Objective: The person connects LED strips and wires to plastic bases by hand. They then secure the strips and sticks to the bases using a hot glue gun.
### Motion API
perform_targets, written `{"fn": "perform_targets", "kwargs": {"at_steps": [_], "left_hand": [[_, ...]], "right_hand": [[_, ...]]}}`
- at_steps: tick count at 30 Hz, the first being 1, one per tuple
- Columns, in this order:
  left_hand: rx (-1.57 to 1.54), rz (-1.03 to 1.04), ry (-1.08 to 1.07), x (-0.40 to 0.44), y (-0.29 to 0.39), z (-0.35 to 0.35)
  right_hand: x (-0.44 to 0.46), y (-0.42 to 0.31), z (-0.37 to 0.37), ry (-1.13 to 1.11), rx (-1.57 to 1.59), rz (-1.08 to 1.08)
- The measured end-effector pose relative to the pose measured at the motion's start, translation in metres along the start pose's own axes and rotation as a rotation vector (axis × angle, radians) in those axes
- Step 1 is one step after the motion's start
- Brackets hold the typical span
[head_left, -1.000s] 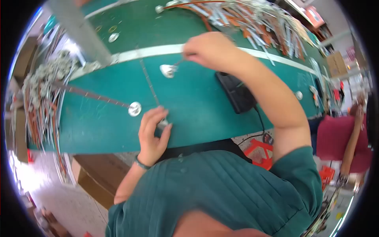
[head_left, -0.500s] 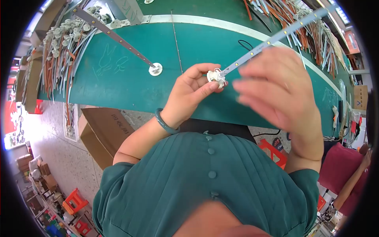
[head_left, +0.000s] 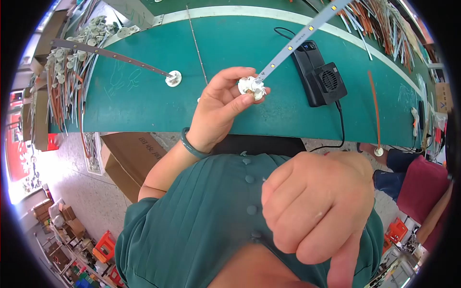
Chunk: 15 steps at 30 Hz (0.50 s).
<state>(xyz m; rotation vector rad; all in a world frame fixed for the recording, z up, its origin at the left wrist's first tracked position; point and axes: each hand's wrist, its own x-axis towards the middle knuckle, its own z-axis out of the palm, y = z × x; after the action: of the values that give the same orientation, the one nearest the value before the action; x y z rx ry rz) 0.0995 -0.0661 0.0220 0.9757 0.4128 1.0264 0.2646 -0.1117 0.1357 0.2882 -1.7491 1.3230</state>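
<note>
My left hand [head_left: 218,103], with a bangle at its wrist, pinches a white round lamp base [head_left: 248,85] above the table. From that base an LED strip [head_left: 290,48] with small yellow chips slants up to the right. My right hand [head_left: 317,206] is close to the camera, in front of the chest and away from the lamp base. Its fingers are curled in, and whatever they may hold is hidden. On the table to the left of my left hand lies another strip [head_left: 113,56] joined to a white round base [head_left: 174,78].
A black device with a round grille [head_left: 324,79] and cable stands on the green table [head_left: 144,105]. An orange strip [head_left: 374,105] lies at right. Strips and bases are heaped at left [head_left: 62,101]; more strips [head_left: 398,53] lie back right. A cardboard box [head_left: 132,156] is below; a person sits at right.
My right hand has left the LED strip's side and come down before the chest, fingers now curled. The black device behind it shows. The left hand still holds the base; the view has shifted slightly.
</note>
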Motion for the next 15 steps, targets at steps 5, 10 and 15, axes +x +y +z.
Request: {"fn": "perform_targets", "kwargs": {"at_steps": [5,10,15], "left_hand": [[0.089,-0.028,0.077,-0.002,-0.001,0.002],[0.228,0.020,0.109,-0.002,-0.004,-0.016],[0.546,-0.034,0.132,0.025,-0.001,-0.014]], "right_hand": [[-0.026,-0.031,-0.015,0.378,-0.834,0.248],[-0.231,-0.143,-0.075,1.116,-1.978,0.936],[-0.334,-0.114,-0.058,1.075,-2.250,1.200]]}}
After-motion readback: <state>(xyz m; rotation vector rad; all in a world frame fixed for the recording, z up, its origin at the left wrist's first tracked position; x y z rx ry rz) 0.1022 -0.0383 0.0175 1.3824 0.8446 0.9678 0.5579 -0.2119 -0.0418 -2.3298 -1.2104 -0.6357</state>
